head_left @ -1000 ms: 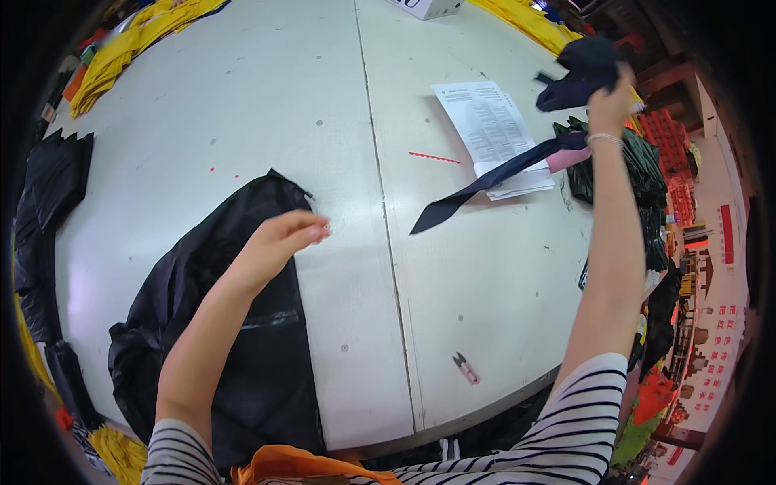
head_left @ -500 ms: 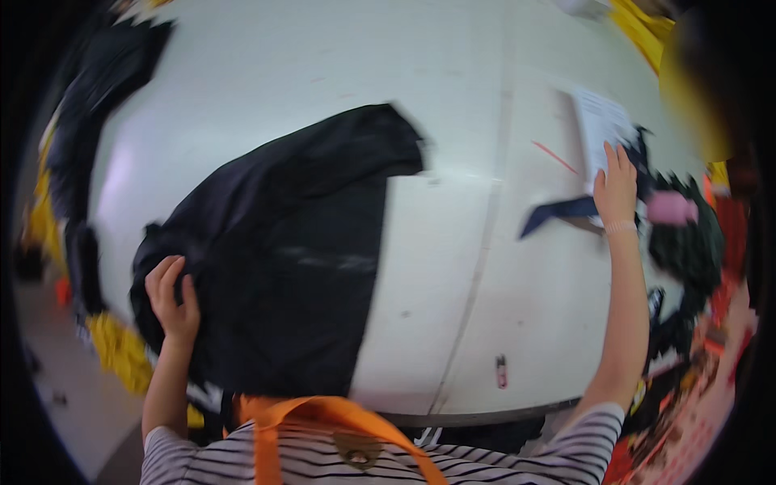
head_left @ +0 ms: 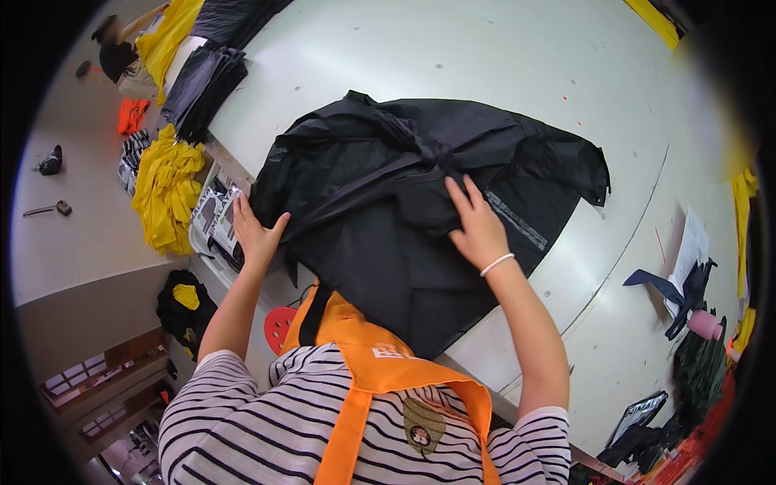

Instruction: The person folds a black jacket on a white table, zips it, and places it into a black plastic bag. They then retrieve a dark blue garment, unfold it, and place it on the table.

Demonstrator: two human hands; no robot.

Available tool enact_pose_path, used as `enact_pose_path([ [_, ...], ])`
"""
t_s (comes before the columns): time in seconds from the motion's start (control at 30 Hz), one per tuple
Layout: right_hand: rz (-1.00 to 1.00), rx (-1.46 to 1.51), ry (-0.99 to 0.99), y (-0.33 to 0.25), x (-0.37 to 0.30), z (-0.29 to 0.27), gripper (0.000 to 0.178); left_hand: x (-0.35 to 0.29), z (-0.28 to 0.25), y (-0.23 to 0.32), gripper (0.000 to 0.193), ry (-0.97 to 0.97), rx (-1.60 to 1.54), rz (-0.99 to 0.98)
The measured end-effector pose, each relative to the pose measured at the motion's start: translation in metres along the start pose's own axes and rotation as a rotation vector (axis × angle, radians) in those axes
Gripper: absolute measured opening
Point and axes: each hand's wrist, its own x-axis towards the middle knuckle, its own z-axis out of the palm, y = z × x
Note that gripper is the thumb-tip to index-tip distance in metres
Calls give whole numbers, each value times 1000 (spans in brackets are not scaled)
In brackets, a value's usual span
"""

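A black garment of smooth thin cloth, with a grey stripe on it, lies spread and partly bunched on the white table. Its lower part reaches the table's front edge, close to my orange apron. My left hand is open at the garment's left edge, thumb spread from the fingers. Whether it touches the cloth I cannot tell. On the right part of the garment, beside the stripe, rests my right hand, open with its fingers stretched over a raised fold.
Left of the table are a yellow cloth pile, folded dark garments and packaged items. To the right lie white paper, a navy strip and a pink spool. A person is at the far left.
My right hand has left the paper and come over onto the garment. The cloth is now more bunched in its middle. My view has swung toward the left.
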Motion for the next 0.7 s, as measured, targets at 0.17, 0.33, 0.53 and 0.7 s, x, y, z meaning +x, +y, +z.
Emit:
enact_pose_path([
  [0.17,413,133,10,35,21,2,32,-19,86,-131,46,-461,-819,-569],
  [0.33,798,1336,564,14,56,-5,54,8,71,-103,26,-316,-842,-306],
  [0.53,624,774,860,-61,82,38,84,65,66,-115,28,-250,-964,-86],
  [0.7,184,60,516,-196,63,115,88,134,17,-99,24,-465,-1584,-442],
])
